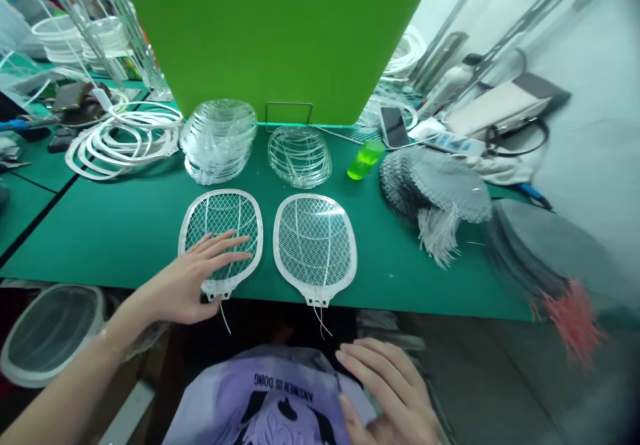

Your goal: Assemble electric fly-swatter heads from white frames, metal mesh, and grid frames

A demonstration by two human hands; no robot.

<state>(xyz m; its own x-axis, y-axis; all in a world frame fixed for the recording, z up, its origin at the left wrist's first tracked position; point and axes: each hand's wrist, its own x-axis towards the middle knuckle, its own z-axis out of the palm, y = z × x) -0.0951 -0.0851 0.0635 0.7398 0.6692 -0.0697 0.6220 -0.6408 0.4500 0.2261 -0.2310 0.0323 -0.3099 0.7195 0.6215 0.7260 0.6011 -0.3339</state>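
Two white oval mosquito-swatter heads with mesh lie side by side near the table's front edge. My left hand (193,275) rests over the left swatter head (237,217), fingers spread flat across its mesh, thumb by its wired neck. The right swatter head (316,241) lies untouched, and thin white and red wires (321,321) hang from its neck past the edge. My right hand (393,388) is below the table edge in front of my purple shirt (280,391). Its fingers are stretched out, thumb apart, and no object shows in it.
Behind are stacked clear oval pieces (220,141), a smaller clear stack (300,157) and white rings (125,141). A green cylinder (366,159), a phone (394,127) and grey mesh piles (445,181) lie rightward. A green panel (280,38) stands at the back.
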